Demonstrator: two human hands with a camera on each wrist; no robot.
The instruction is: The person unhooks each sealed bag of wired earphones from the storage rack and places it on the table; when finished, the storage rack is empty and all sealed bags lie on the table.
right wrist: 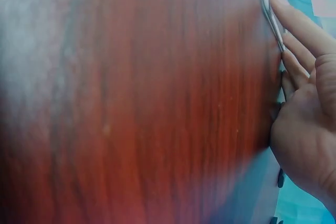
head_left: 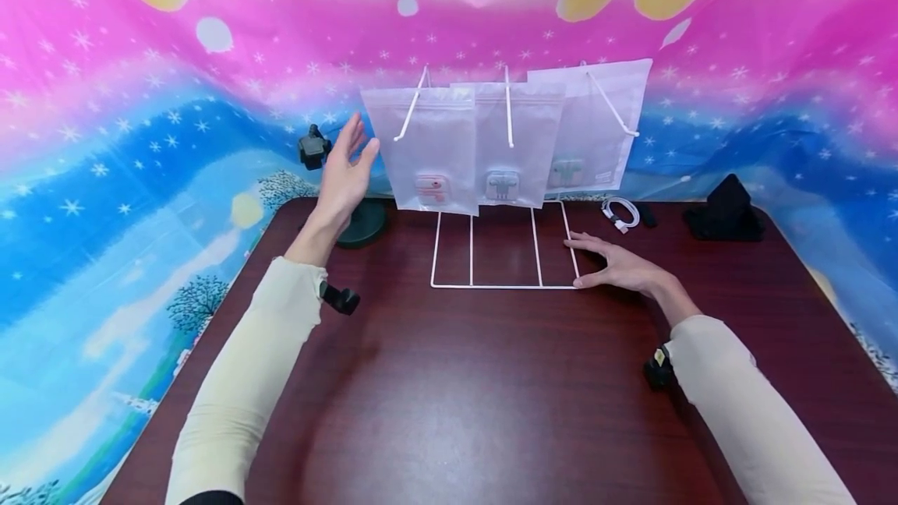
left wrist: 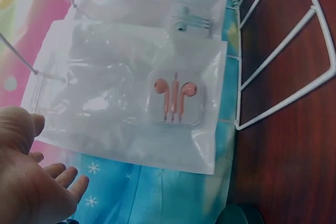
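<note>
A white wire display rack (head_left: pixel 505 287) stands on the table, and three translucent zip bags hang from its prongs. The left bag (head_left: pixel 445 148) holds a clear case with pink earphones (left wrist: pixel 175 98). In the middle bag (head_left: pixel 533 143) lies a case of white earphones (head_left: pixel 502 185), and the right bag (head_left: pixel 596 119) shows a pale green set (head_left: pixel 567 171). My left hand (head_left: pixel 344 178) is raised beside the left bag's edge, fingers loosely extended, holding nothing. Low at the rack's right front corner, my right hand (head_left: pixel 624 267) touches the base wire with thumb and fingers spread.
A coiled white cable (head_left: pixel 621 214) and a small black item (head_left: pixel 647 215) lie behind my right hand. A black stand (head_left: pixel 726 213) sits at the back right. Left of the rack is a dark green round base (head_left: pixel 365 223). A patterned cloth (head_left: pixel 175 139) surrounds the table (head_left: pixel 449 396).
</note>
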